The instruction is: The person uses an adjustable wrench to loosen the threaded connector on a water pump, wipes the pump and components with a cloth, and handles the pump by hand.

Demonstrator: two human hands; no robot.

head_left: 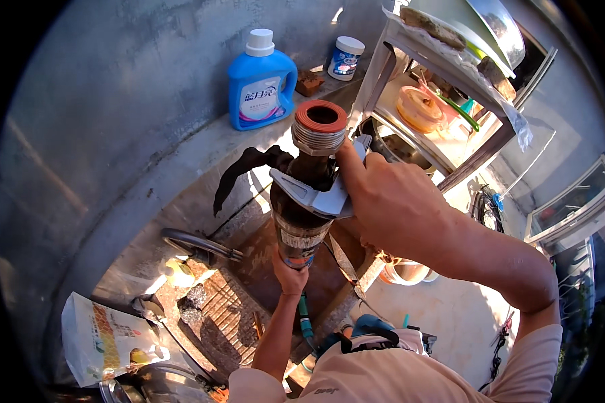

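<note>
Upright in front of me stands a dark metal cylinder (296,225) with a label low on its side. Its threaded top end (314,141) carries an orange-red ring around a dark opening. My left hand (290,274) is wrapped round the lower part. My right hand (400,198) grips a silver adjustable wrench (316,199), whose wide jaws sit at the narrower neck below the thread. Whether the jaws touch the neck all round is hidden. A black, ragged strip (249,164) hangs off the neck to the left. Most of the wrench's handle is out of sight behind my right hand.
A blue detergent bottle (261,87), a brick piece (309,82) and a white-lidded tub (346,59) stand on the ledge. A rack (444,70) with basins is at far right. Below lie a brown basin (262,258), a washboard slab (225,309) and a plastic bag (107,336).
</note>
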